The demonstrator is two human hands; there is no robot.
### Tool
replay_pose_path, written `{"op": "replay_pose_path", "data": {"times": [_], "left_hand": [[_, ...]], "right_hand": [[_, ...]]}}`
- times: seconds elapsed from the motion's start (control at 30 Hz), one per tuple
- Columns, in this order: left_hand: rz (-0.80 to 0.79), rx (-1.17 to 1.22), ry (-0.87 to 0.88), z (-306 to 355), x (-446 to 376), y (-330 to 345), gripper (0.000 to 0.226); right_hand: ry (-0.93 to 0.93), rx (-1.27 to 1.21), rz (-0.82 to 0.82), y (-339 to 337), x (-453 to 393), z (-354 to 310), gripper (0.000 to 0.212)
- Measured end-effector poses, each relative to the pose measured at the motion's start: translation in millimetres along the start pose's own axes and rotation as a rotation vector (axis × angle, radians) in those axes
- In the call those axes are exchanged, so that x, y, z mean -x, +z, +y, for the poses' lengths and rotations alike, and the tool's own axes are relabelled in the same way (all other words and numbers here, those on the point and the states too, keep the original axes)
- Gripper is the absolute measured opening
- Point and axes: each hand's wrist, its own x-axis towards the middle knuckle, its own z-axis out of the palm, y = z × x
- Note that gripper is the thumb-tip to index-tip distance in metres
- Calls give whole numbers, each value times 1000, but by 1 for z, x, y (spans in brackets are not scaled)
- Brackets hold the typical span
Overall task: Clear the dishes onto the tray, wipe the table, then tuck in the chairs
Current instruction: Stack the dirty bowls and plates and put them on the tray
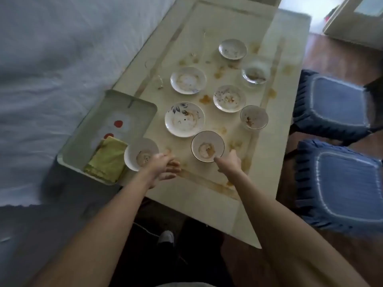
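Both forearms reach from the bottom of the frame over the near end of the table [267, 154]. The left hand [163, 168] grips the near rim of a soiled bowl [141, 154] at the tray's inner edge; whether the bowl rests on anything cannot be told. The right hand [230, 161] pinches the near rim of a second bowl [207, 146], just right of the tray. The tray [87, 139] overhangs the table's left edge and carries one green cloth [107, 158]. Dishes counted: eight in all, two in hand and six standing on the table beyond and right of the tray (all soiled). Clear glassware left of them is too faint to count. Right of the table, well apart from the tray: two blue-cushioned chairs [331, 104].
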Motion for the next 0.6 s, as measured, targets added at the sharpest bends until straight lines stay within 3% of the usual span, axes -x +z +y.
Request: {"op": "replay_pose_path", "data": {"times": [0.13,0.3,0.43,0.6], "left_hand": [[87,351,-281,-21,-16,-8,30],[204,728,-325,-42,-31,-32,40],[298,775,-252,-59,-57,-53,46],[426,644,-182,-72,-81,-77,59]], "right_hand": [[145,-374,-72,33,-21,3,29],[252,-627,-12,54,-36,6,47],[215,-675,12,54,-23,-3,51],[84,-722,-120,39,5,-18,51]]}}
